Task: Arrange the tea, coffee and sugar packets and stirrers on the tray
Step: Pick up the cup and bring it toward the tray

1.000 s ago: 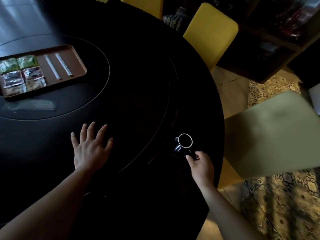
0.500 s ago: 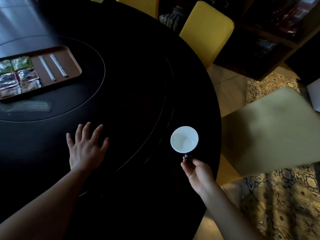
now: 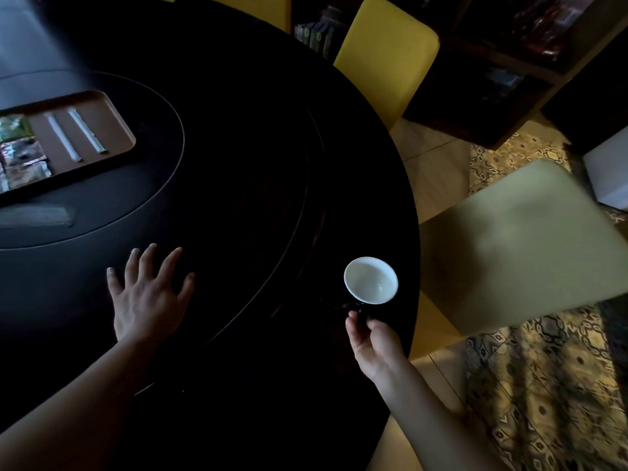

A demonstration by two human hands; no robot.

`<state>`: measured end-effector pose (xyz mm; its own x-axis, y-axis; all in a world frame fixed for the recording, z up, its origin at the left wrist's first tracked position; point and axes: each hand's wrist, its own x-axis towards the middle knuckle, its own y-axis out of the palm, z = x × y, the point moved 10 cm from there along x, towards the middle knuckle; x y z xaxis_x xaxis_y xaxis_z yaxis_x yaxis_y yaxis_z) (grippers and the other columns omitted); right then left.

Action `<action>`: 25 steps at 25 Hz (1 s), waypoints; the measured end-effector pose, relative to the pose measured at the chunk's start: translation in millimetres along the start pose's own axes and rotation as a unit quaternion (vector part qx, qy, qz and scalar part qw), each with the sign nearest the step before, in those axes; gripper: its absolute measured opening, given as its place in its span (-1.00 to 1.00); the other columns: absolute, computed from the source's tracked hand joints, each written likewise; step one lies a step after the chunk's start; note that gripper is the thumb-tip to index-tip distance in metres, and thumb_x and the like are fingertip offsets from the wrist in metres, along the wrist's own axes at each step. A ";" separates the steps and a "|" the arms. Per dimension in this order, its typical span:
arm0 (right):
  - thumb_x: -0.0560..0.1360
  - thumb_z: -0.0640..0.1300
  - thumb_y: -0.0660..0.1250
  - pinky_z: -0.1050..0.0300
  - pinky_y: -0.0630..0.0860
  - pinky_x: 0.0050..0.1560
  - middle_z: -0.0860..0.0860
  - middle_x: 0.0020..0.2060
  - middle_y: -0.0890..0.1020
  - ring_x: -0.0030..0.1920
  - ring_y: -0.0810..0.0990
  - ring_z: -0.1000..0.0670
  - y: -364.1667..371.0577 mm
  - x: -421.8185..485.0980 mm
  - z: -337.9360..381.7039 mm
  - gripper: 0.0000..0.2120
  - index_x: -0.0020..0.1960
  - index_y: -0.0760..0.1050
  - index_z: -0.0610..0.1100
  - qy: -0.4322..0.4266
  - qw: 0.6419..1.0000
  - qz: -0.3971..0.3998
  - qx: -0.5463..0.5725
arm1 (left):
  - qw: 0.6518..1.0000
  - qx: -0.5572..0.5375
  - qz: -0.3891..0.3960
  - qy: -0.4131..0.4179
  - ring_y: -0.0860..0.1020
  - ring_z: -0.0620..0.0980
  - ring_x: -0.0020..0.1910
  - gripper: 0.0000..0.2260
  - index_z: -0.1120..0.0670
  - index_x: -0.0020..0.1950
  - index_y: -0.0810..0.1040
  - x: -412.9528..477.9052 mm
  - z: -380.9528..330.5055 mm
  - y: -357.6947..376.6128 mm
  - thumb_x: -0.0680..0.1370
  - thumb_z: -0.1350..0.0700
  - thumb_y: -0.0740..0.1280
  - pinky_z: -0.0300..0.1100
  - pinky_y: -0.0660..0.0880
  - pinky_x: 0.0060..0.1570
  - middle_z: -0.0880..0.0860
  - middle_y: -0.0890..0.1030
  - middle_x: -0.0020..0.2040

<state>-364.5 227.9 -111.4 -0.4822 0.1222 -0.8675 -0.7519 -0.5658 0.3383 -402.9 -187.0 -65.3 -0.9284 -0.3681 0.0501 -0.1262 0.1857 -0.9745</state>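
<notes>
A brown tray (image 3: 112,112) lies at the far left on the round turntable of the black table. On it lie two wrapped stirrers (image 3: 63,137) side by side, and to their left several packets (image 3: 20,158), partly cut off by the frame edge. My left hand (image 3: 146,297) rests flat on the table with fingers spread, well below the tray. My right hand (image 3: 370,338) pinches the handle of a dark cup (image 3: 371,281) with a white inside, lifted and tilted so its mouth faces me, near the table's right edge.
The black round table (image 3: 255,147) fills most of the view. A yellow chair (image 3: 387,52) stands behind it, a pale green chair seat (image 3: 523,239) to the right. A white box (image 3: 608,171) sits on the patterned rug at far right. Dark shelves stand behind.
My right hand has lifted the cup off the table and tipped it toward me, showing its white inside. The view has shifted right, so the tray now sits further left. My left hand stays flat.
</notes>
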 end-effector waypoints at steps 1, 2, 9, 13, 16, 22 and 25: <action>0.66 -0.31 0.07 0.09 0.65 -0.45 -0.20 -0.15 0.55 -0.16 0.57 -0.08 -1.7 -0.5 -1.0 -0.78 -0.04 0.46 -0.33 0.004 1.000 0.007 0.010 | 1.000 0.000 0.001 0.000 0.07 0.12 0.59 -0.49 -0.18 0.50 0.27 0.2 -0.4 0.4 0.57 -0.26 0.19 0.29 -0.06 0.49 0.09 0.24 0.57; 0.66 -0.30 0.05 0.08 0.65 -0.44 -0.21 -0.15 0.55 -0.16 0.57 -0.09 -3.5 -0.4 -2.5 -0.76 -0.03 0.46 -0.34 0.008 1.000 0.016 0.016 | 1.000 0.000 0.003 0.000 0.06 0.12 0.59 -0.49 -0.18 0.51 0.27 0.0 0.1 0.4 0.57 -0.26 0.18 0.28 -0.06 0.49 0.09 0.24 0.57; 0.68 -0.16 0.09 0.06 0.68 -0.37 -0.31 -0.07 0.58 -0.11 0.60 -0.19 -17.2 0.3 0.6 -0.74 0.16 0.42 -0.36 -0.010 1.000 0.018 -0.006 | 1.000 -0.004 0.003 -0.001 0.06 0.12 0.59 -0.50 -0.17 0.51 0.27 -2.2 -1.2 -3.1 0.58 -0.23 0.21 0.28 -0.07 0.49 0.10 0.24 0.57; 0.62 0.08 0.19 0.00 0.70 -0.24 -0.35 0.00 0.65 -0.03 0.66 -0.26 -25.4 -6.3 9.0 -0.66 0.06 0.42 -0.22 -0.053 0.996 0.026 -0.069 | 1.000 -0.005 0.001 0.001 0.06 0.12 0.59 -0.49 -0.18 0.51 0.27 -1.8 -1.1 -3.7 0.58 -0.23 0.21 0.27 -0.07 0.49 0.10 0.24 0.57; 0.58 0.08 0.25 0.02 0.70 -0.22 -0.29 -0.05 0.68 -0.16 0.67 -0.19 -32.8 -9.6 16.7 -0.68 0.07 0.51 -0.19 -0.103 0.983 0.014 -0.150 | 1.000 -0.005 0.002 0.000 0.06 0.12 0.59 -0.49 -0.18 0.51 0.27 -1.6 0.1 -3.1 0.57 -0.23 0.22 0.28 -0.06 0.49 0.10 0.24 0.56; 0.55 0.08 0.31 0.09 0.65 -0.31 -0.01 -0.05 0.55 -0.14 0.59 -0.05 -39.3 -13.1 49.6 -0.83 -0.02 0.51 -0.02 -0.250 0.901 -0.042 -0.351 | 1.000 -0.003 0.001 0.002 0.07 0.12 0.59 -0.49 -0.18 0.50 0.27 -0.7 0.8 -1.4 0.57 -0.23 0.22 0.28 -0.06 0.49 0.09 0.25 0.56; 0.53 0.05 0.37 0.15 0.66 -0.32 -0.10 -0.12 0.58 -0.12 0.60 -0.05 -30.6 -11.3 59.9 -0.74 -0.14 0.54 -0.16 -0.302 0.864 -0.043 -0.401 | 1.000 -0.003 0.011 0.003 0.05 0.12 0.59 -0.49 -0.19 0.50 0.26 0.4 2.0 -0.9 0.57 -0.25 0.21 0.28 -0.06 0.49 0.09 0.23 0.56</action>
<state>-362.9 292.7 -90.1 -0.7688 0.4582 -0.4462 -0.3603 -0.8867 -0.2897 -402.4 -189.1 -64.9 -0.9328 -0.3592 0.0301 -0.1082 0.1993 -0.9740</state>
